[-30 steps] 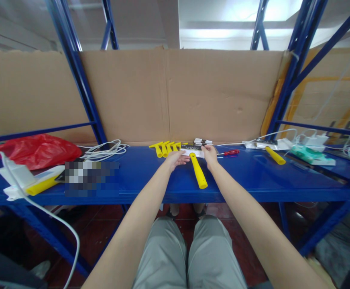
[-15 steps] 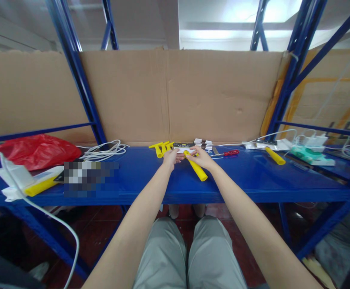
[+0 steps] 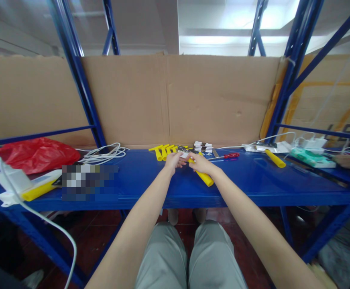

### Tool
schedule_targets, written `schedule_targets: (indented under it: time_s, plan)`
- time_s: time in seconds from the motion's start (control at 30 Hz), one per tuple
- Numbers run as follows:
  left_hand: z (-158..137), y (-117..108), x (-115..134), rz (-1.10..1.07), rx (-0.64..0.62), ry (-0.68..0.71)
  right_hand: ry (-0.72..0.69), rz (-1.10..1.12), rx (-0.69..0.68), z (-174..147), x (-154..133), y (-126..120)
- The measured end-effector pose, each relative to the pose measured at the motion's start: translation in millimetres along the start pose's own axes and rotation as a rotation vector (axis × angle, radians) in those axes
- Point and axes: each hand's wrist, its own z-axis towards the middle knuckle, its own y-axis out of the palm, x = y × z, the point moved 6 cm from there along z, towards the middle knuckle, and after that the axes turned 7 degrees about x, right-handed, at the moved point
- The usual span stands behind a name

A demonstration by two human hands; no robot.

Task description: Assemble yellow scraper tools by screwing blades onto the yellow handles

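Observation:
My left hand is closed on a small flat white piece with a black printed strip along its far side. My right hand is closed around the upper part of a yellow-handled tool, whose tubular handle slants toward me to the right. The tool's upper end meets the white piece between my hands; fingers hide how they join. Behind my left hand lie several yellow T-shaped tools in a row. Beyond my right hand is a stack of white packets with dark bands.
A red-handled screwdriver lies right of my hands on the blue shelf. Another yellow handle is farther right, near a green-and-white box. Left are coiled white cable and a red plastic bag. Cardboard stands behind.
The yellow handle's near end has swung slightly to the right. The white piece and black strip now tilt down toward the right. Both hands still hold on, and the view has shifted slightly.

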Motion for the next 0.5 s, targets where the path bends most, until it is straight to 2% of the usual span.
schedule_targets:
  time_s: [0.13,0.3,0.5]
  plan:
    - [1,0,-1,0.016,0.008,-0.018,-0.041,-0.064,-0.029,0,-8,-3]
    - [1,2,1,0.045,-0.001,0.002,-0.067,-0.419,-0.203,-5,-21,-10]
    - [-2,14,0,0.115,-0.177,0.023,-0.049,-0.628,-0.271,-7,-26,-35]
